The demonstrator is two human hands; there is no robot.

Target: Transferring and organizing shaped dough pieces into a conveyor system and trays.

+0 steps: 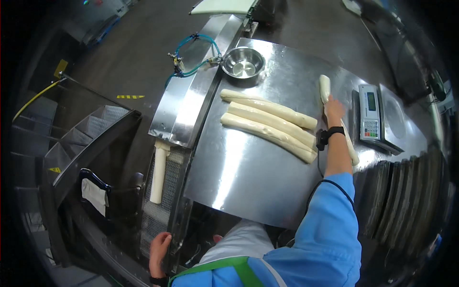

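My right hand (334, 107) grips a long pale dough roll (324, 87) lying lengthwise at the right of the steel table (253, 177). To its left, three similar rolls (267, 124) lie side by side, with a steel bowl (243, 62) beyond them. My left hand (160, 246) is low at the left, fingers loosely curled with nothing visible in them, beside the conveyor's edge. Another pale roll (159, 177) hangs from the steel chute onto the mesh belt (169, 172).
A digital scale (368, 112) sits at the table's right, above stacked dark trays (401, 191). A machine with blue-green hoses (193, 57) runs along the table's left. Further left are a metal bin rack (79, 143) and a yellow hose (36, 95).
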